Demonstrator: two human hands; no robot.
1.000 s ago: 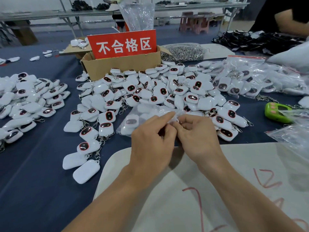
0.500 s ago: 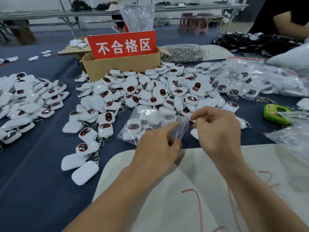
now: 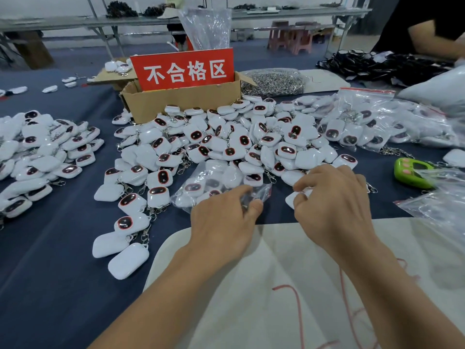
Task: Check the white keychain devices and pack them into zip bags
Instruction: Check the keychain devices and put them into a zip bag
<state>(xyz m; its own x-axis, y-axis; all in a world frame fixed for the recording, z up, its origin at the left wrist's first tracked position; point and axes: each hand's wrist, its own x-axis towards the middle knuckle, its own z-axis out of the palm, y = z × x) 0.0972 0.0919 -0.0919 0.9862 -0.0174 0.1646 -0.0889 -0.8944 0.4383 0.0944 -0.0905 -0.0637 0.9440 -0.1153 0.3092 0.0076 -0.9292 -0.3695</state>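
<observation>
The left hand (image 3: 224, 222) pinches the mouth of the bag (image 3: 195, 195), which lies on the table (image 3: 63, 248) against the pile (image 3: 226, 142), likely to hold it open for filling. The right hand (image 3: 334, 205) curls over a device (image 3: 289, 200) just beside the bag; I cannot tell whether it grips it.

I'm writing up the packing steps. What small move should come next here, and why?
Probably the right hand should pick up the white device at its fingertips and bring it over. The left hand pinches the zip bag by its red-striped end, right beside it.
</observation>
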